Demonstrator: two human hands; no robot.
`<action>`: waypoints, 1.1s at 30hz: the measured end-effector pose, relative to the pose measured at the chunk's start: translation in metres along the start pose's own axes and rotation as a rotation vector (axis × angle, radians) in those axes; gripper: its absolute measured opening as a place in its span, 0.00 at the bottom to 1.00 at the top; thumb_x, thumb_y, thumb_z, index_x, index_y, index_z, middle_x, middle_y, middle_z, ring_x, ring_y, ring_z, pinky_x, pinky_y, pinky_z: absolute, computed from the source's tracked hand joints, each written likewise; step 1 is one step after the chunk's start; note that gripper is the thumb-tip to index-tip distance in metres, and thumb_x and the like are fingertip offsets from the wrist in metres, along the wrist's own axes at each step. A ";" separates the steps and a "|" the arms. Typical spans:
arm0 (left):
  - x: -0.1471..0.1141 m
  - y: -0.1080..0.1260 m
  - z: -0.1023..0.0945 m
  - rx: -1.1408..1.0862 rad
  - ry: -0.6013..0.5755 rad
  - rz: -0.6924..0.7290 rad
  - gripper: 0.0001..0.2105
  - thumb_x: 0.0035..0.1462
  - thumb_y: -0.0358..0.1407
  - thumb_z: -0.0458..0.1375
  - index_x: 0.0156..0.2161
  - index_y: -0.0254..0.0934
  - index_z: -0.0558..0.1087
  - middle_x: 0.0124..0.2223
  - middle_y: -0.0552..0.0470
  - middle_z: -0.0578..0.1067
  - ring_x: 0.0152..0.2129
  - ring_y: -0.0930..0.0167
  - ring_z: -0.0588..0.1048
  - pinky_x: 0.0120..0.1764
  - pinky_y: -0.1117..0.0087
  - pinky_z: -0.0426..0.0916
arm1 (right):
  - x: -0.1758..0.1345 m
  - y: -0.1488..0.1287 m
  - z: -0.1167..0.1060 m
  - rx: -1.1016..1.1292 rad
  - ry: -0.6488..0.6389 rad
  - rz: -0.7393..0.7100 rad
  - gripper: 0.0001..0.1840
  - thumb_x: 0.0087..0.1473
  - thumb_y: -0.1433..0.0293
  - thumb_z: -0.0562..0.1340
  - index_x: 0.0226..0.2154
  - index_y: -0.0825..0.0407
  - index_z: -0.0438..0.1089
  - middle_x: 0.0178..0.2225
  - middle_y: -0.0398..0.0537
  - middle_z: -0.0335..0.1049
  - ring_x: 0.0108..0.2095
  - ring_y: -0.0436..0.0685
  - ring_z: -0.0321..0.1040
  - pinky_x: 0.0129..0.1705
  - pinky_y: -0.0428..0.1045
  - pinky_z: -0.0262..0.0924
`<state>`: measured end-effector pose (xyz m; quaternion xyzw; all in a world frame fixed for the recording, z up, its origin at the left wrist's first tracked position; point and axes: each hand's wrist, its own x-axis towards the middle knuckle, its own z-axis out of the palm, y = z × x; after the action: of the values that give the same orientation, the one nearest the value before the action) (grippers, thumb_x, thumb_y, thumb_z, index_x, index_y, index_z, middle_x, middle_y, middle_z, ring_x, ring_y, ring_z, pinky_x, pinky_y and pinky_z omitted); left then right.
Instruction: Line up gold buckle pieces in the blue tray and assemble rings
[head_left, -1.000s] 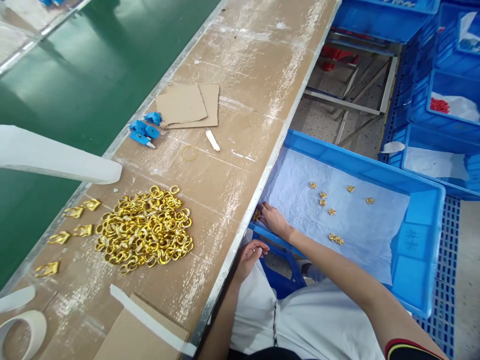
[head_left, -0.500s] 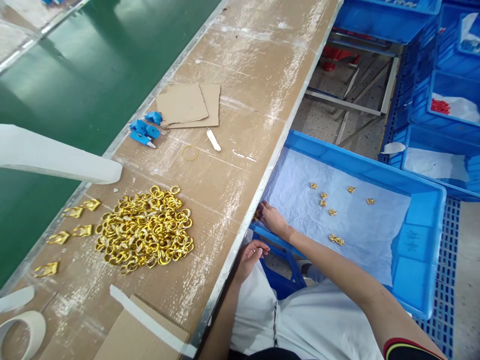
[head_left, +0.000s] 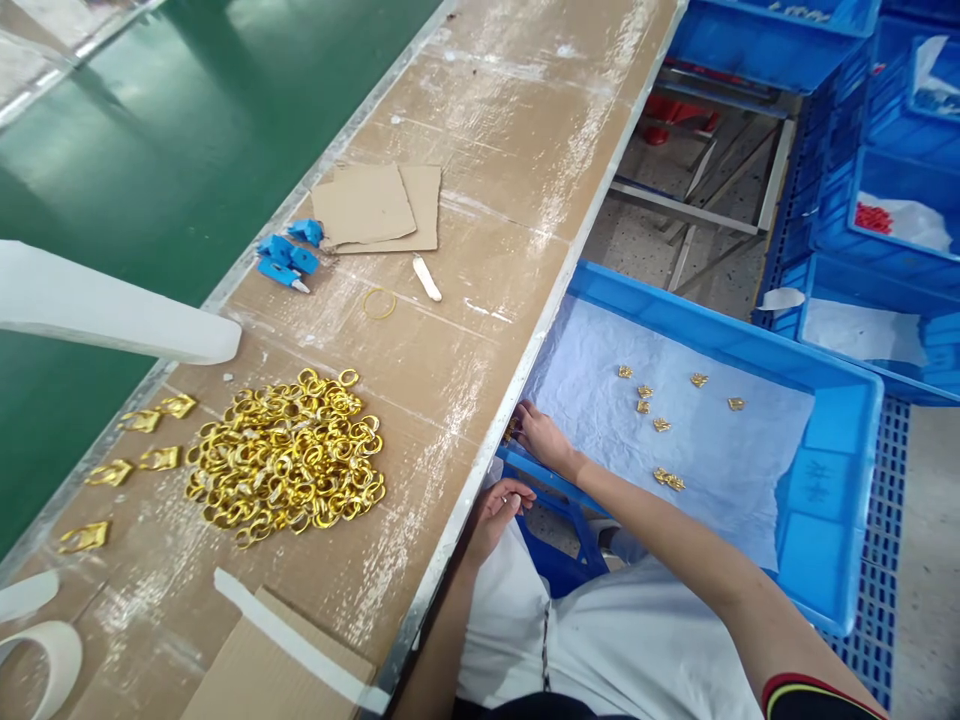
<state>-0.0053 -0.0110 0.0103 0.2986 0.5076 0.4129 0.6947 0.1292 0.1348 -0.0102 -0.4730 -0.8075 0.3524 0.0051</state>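
Note:
My right hand (head_left: 546, 440) reaches into the left corner of the blue tray (head_left: 832, 520), beside the table edge. Its fingers are bent down and closed on small gold-coloured pieces (head_left: 511, 430), which partly hide behind the fingertips and the edge. Just below, outside the tray, my left hand (head_left: 498, 512) is held over my lap with curled fingers and the thumb against them. Whatever it may hold is too small to make out. On the tray's white paper lining lie several small gold ornaments (head_left: 669, 479), some single and some in a clump.
A heap of gold rings (head_left: 292, 455) lies on the cardboard-covered table (head_left: 450, 400). Left of it are several gold rings with square tops (head_left: 86, 537). Farther up are blue pieces (head_left: 287, 262), cardboard sheets (head_left: 375, 208) and a rubber band (head_left: 379, 303). Blue crates (head_left: 862, 325) stand at right.
The view has shifted slightly. Both hands keep nearly the same place and pose, and the gold pieces in the tray lie as before.

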 end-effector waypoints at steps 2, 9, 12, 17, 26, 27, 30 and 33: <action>0.001 -0.001 -0.001 0.005 0.002 0.001 0.25 0.56 0.58 0.64 0.40 0.36 0.80 0.39 0.43 0.81 0.36 0.63 0.77 0.40 0.65 0.69 | 0.001 -0.001 0.000 0.016 0.009 -0.017 0.20 0.58 0.82 0.61 0.51 0.53 0.66 0.51 0.55 0.68 0.46 0.58 0.75 0.49 0.51 0.70; 0.001 0.001 -0.002 0.017 0.032 0.008 0.23 0.56 0.57 0.64 0.39 0.36 0.81 0.41 0.42 0.82 0.36 0.63 0.78 0.40 0.66 0.69 | -0.029 0.019 -0.023 0.100 0.095 0.013 0.13 0.61 0.76 0.64 0.48 0.50 0.69 0.48 0.50 0.70 0.38 0.52 0.76 0.44 0.48 0.70; 0.001 0.002 -0.004 0.006 0.048 0.002 0.22 0.56 0.56 0.65 0.40 0.36 0.81 0.40 0.43 0.82 0.36 0.63 0.78 0.39 0.66 0.69 | -0.081 0.055 -0.050 0.093 0.192 0.161 0.09 0.63 0.73 0.63 0.46 0.49 0.70 0.45 0.49 0.72 0.36 0.53 0.75 0.44 0.50 0.70; 0.002 -0.004 -0.006 -0.013 0.043 -0.011 0.23 0.53 0.56 0.68 0.39 0.36 0.82 0.40 0.42 0.82 0.36 0.63 0.78 0.39 0.66 0.70 | -0.189 0.110 -0.068 0.034 0.310 0.527 0.06 0.60 0.71 0.64 0.42 0.51 0.71 0.41 0.51 0.73 0.30 0.56 0.74 0.39 0.53 0.70; 0.002 0.004 -0.001 0.041 0.025 -0.013 0.25 0.50 0.58 0.69 0.38 0.35 0.83 0.38 0.42 0.82 0.35 0.63 0.77 0.38 0.66 0.70 | -0.199 0.124 -0.030 0.076 0.329 0.661 0.12 0.53 0.75 0.69 0.41 0.50 0.72 0.43 0.48 0.69 0.30 0.53 0.73 0.43 0.52 0.70; 0.002 0.005 -0.001 0.043 0.027 -0.012 0.25 0.50 0.58 0.69 0.38 0.35 0.83 0.38 0.42 0.82 0.35 0.63 0.77 0.37 0.66 0.70 | -0.194 0.124 -0.030 0.083 0.331 0.648 0.11 0.54 0.75 0.69 0.41 0.50 0.72 0.43 0.47 0.69 0.31 0.52 0.73 0.43 0.52 0.70; 0.003 0.005 -0.002 0.038 0.036 -0.004 0.25 0.49 0.58 0.70 0.38 0.35 0.83 0.37 0.42 0.82 0.34 0.64 0.77 0.37 0.66 0.70 | -0.187 0.124 -0.032 0.097 0.337 0.613 0.09 0.54 0.77 0.69 0.38 0.50 0.73 0.41 0.45 0.68 0.31 0.52 0.73 0.43 0.50 0.69; 0.003 0.003 -0.002 0.023 0.047 -0.006 0.25 0.47 0.58 0.70 0.37 0.35 0.83 0.38 0.42 0.82 0.34 0.64 0.77 0.37 0.67 0.69 | -0.184 0.124 -0.033 0.105 0.345 0.593 0.11 0.52 0.79 0.69 0.37 0.50 0.73 0.41 0.44 0.68 0.32 0.52 0.74 0.43 0.50 0.69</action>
<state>-0.0079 -0.0071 0.0105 0.2953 0.5292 0.4120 0.6804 0.3365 0.0500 0.0027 -0.7389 -0.6027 0.2946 0.0632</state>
